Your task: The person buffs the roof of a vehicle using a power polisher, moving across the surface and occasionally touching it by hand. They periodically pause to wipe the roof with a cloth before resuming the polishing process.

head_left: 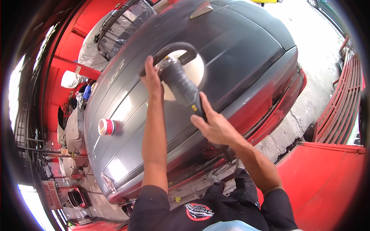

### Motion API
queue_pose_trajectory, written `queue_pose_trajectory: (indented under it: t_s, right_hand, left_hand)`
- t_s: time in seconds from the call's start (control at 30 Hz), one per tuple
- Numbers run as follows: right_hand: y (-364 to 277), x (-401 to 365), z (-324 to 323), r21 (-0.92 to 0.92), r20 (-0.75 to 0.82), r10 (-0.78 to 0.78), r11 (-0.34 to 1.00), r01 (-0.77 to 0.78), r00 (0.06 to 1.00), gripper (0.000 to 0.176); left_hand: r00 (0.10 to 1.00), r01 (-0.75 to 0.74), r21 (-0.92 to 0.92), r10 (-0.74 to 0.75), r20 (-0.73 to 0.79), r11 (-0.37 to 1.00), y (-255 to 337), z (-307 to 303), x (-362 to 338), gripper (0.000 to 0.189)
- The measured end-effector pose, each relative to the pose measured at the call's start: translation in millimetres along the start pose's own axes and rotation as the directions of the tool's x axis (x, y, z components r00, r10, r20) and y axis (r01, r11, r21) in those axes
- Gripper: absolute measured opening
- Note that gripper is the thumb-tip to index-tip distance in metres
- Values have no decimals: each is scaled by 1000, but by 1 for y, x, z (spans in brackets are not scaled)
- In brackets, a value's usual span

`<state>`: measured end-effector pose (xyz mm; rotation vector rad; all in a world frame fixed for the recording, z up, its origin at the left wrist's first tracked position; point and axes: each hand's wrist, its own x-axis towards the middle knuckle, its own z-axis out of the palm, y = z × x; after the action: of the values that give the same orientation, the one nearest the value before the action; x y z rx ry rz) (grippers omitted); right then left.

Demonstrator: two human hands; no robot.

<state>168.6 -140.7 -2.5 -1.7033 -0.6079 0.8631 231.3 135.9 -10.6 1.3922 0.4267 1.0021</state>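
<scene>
A power polisher (pixel 180 82) with a grey taped body rests its round pale pad (pixel 194 69) on the dark grey roof (pixel 231 42) of a vehicle. My left hand (pixel 152 77) is closed round the polisher's curved side handle, at the pad's left. The rear end of the body is in my right hand (pixel 216 127), whose fingers wrap it near a yellow switch. A round tub (pixel 106 127) with a red and white label stands on the roof, left of the polisher.
Red metal slats (pixel 339 104) and a red panel (pixel 320 181) are at the right. Covered items (pixel 94 50) stand against a red wall at the upper left. A cord hangs below my right hand, and the vehicle's edge lies close to my body.
</scene>
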Motion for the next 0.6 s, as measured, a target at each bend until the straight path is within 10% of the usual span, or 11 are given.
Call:
queue_pose_trajectory:
  t_s: [0.33, 0.6]
  right_hand:
    - [49, -8, -92, 93, -422, 4, 995, 39, 906, 82]
    - [84, -29, -61, 187, -453, 3, 978, 91, 892, 92]
  left_hand:
    - [947, 68, -95, -34, 319, 993, -34, 195, -11, 29]
    - [897, 30, 2, -28, 441, 1000, -16, 174, -53, 35]
